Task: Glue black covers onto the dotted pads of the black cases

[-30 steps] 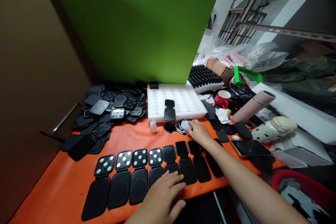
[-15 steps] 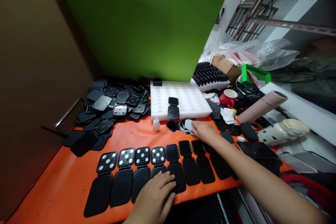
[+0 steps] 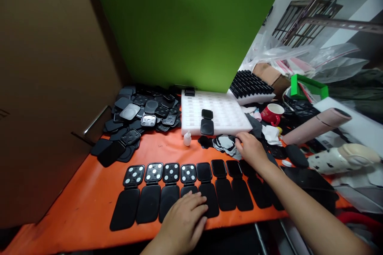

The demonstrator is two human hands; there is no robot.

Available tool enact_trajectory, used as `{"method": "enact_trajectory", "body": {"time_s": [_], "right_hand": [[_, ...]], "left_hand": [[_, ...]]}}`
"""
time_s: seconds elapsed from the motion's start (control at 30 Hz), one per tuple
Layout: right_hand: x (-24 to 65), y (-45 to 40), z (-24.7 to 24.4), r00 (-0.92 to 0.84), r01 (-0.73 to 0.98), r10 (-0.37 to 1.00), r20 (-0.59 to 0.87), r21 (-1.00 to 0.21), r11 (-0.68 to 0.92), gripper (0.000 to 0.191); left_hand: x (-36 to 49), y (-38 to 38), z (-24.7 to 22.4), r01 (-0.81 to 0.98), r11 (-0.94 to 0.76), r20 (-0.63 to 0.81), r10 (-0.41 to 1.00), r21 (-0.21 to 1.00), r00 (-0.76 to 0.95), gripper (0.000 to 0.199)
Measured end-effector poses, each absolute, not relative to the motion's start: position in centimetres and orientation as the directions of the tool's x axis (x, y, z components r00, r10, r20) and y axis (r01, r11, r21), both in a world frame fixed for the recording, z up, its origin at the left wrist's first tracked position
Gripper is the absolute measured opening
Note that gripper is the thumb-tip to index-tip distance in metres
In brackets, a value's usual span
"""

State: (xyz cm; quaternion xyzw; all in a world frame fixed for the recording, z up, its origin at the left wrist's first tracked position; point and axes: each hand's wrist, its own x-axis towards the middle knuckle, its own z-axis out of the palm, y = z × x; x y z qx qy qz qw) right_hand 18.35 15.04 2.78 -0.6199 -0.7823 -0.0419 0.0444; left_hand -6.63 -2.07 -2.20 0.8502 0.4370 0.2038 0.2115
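Observation:
A row of hinged black cases (image 3: 149, 203) lies unfolded along the front of the orange table. The upper parts of those at the left show white dots (image 3: 188, 173). My left hand (image 3: 187, 217) rests with fingers spread over the lower parts of cases near the middle. Behind the row, my right hand (image 3: 249, 147) is at the right edge of a pile of thin grey and black pieces (image 3: 226, 143). Its fingers are bent together, and whatever lies between the fingertips is too small to make out.
A white foam tray (image 3: 191, 125) carries a small open case (image 3: 207, 126); a little white bottle (image 3: 187, 139) stands before it. Black parts (image 3: 131, 135) are heaped at the left. A red mug (image 3: 272, 114) and pink tumbler (image 3: 317, 126) are at the right.
The view has shifted, so the table's things appear farther right. My right hand has moved from the top of the grey pieces to their right edge, uncovering more of them.

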Motion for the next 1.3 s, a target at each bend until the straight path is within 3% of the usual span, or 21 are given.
{"method": "enact_trajectory", "body": {"time_s": [0.1, 0.2, 0.27, 0.33, 0.5, 0.77, 1.03, 1.3], "right_hand": [[16.2, 12.7, 3.3, -0.252, 0.910, 0.958, 0.137, -0.305, 0.282, 0.024], [13.1, 10.1, 2.7, -0.330, 0.729, 0.943, -0.048, -0.648, 0.222, 0.020], [11.2, 9.0, 1.8, -0.366, 0.617, 0.915, -0.171, -0.780, 0.101, 0.017], [9.7, 8.6, 0.9, -0.407, 0.542, 0.881, -0.242, -0.840, 0.020, 0.016], [7.9, 9.1, -0.6, -0.501, 0.562, 0.823, -0.268, -0.824, 0.074, 0.021], [6.9, 8.9, -1.6, -0.427, 0.668, 0.876, -0.224, -0.732, 0.138, 0.025], [7.1, 8.7, -1.3, -0.485, 0.667, 0.856, -0.179, -0.709, 0.229, 0.023], [6.4, 9.7, -1.0, -0.424, 0.820, 0.857, -0.294, -0.526, 0.225, 0.023]], "left_hand": [[-6.7, -2.0, -1.8, 0.658, -0.522, 0.120, 0.824, 0.544, 0.554, 0.034], [-6.7, -2.0, -1.7, 0.655, -0.509, 0.100, 0.825, 0.558, 0.557, 0.036], [-6.7, -2.0, -1.7, 0.649, -0.498, 0.092, 0.828, 0.575, 0.554, 0.035], [-6.6, -2.0, -1.6, 0.643, -0.479, 0.082, 0.834, 0.597, 0.545, 0.034], [-6.4, -1.8, -1.2, 0.638, -0.425, 0.056, 0.855, 0.642, 0.515, 0.032], [-6.5, -1.6, -1.2, 0.615, -0.408, 0.063, 0.862, 0.674, 0.503, 0.031], [-6.5, -1.6, -1.1, 0.618, -0.388, 0.036, 0.864, 0.684, 0.502, 0.030], [-6.5, -1.5, -1.2, 0.616, -0.395, 0.049, 0.865, 0.682, 0.500, 0.029]]}}
